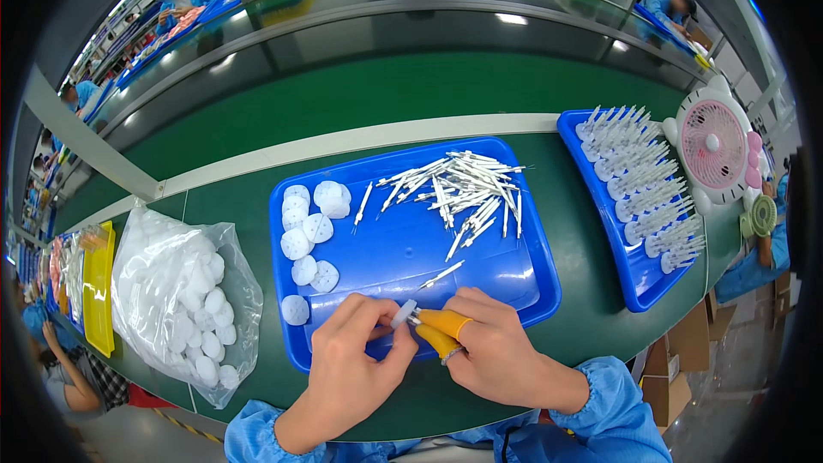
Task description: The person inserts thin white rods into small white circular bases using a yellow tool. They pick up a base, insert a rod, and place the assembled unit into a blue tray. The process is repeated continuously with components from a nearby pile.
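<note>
My left hand [364,351] pinches a small white plastic disc [403,313] over the near edge of a blue tray [377,270]. In my right hand [493,347] are yellow-handled pliers [444,326], their metal tip against the disc. What the jaws grip is too small to make out. Several white round discs [297,244] lie along the tray's left side. A loose pile of thin white sticks with fine wire ends [463,189] fills the upper right of the tray. One single stick [442,274] lies just beyond my hands.
To the left, a clear plastic bag [184,291] spills white discs beside a yellow tray [99,291]. At right stands a blue tray [634,287] of discs with upright sticks, next to a pink and white fan [713,146]. Beyond runs a green conveyor belt [369,90]; other people work past it.
</note>
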A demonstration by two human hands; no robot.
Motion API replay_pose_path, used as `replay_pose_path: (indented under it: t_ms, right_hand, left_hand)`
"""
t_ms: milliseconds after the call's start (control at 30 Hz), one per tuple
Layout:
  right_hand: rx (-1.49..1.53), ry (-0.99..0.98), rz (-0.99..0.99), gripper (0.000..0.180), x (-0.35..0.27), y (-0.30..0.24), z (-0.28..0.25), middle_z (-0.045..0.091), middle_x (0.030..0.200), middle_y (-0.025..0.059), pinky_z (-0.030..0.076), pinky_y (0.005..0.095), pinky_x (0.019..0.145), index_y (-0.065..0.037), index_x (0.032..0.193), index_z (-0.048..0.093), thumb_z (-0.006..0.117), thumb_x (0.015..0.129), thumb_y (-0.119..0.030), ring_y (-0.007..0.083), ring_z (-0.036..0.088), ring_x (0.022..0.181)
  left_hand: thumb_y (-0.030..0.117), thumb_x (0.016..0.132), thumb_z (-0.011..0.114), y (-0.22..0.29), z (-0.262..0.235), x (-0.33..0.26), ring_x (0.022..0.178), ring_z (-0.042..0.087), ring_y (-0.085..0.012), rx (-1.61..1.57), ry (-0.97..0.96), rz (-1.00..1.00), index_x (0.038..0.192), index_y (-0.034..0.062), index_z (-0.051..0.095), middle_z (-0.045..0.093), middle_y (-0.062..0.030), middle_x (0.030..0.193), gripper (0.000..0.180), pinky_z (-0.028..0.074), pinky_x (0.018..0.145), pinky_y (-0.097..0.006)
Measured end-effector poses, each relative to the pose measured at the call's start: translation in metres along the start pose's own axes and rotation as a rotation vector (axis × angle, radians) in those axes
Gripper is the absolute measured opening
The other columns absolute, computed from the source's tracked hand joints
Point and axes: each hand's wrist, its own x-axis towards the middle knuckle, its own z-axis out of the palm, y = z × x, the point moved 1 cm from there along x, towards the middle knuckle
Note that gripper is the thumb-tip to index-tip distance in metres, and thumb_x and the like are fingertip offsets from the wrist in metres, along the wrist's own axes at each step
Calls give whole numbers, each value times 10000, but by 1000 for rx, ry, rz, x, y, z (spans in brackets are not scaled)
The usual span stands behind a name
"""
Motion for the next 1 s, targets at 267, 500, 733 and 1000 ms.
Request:
replay_pose_path:
  t_ms: [267,500,733,1000]
  right_hand:
    - [66,74,63,336,0,-2,13,655,834,157,496,416,620,76,1015,760,680,690,100,338,609,741]
    - [-195,-31,68,269,19,27,-8,616,996,166,492,443,828,72,967,754,711,702,76,357,584,968]
    - [-142,-73,13,295,18,25,-18,630,1076,148,472,423,852,44,1003,734,726,710,75,326,576,1015]
    - [31,-136,-38,516,7,9,-17,645,976,142,483,423,775,37,1208,747,695,699,102,333,577,858]
  left_hand:
    - [-15,850,778,-1,4,-7,752,746,-310,89,8,54,1023,-26,697,668,-148,907,191,613,667,-373]
    - [-39,910,748,-1,-5,6,861,755,-277,15,67,-66,1060,-45,711,663,-157,1008,155,662,755,-346]
    - [-65,933,726,-5,-13,8,912,714,-164,4,1,-98,1019,-49,721,653,-91,1001,88,661,767,-309]
    - [-68,924,716,-2,-10,7,922,715,-154,-161,-77,-228,1018,-61,677,664,-84,1008,102,657,777,-313]
